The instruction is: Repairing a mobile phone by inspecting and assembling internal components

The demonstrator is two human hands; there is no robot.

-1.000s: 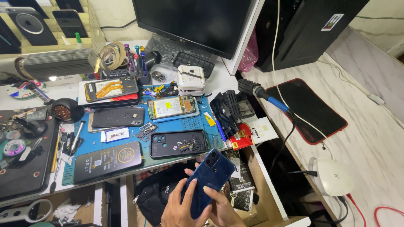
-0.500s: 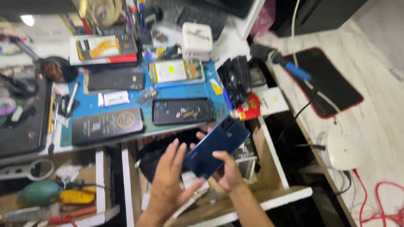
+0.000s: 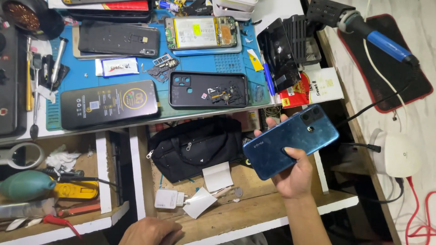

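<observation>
Blue phone (image 3: 290, 140) right of centre, over open wooden drawer (image 3: 254, 204) below bench (image 3: 218, 63) edge. Long axis diagonal: camera end upper right, other end lower left. Glossy, scuffed back faces you; rounded corners. Your right hand (image 3: 297, 174) clamped on it from below, thumb on back. Left hand (image 3: 152, 231) empty, knuckles up, bottom edge.

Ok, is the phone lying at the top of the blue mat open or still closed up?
Open. The phone lies with its back cover off: the battery and circuit boards show. It rests on the blue mat, and no hand touches it.
</observation>
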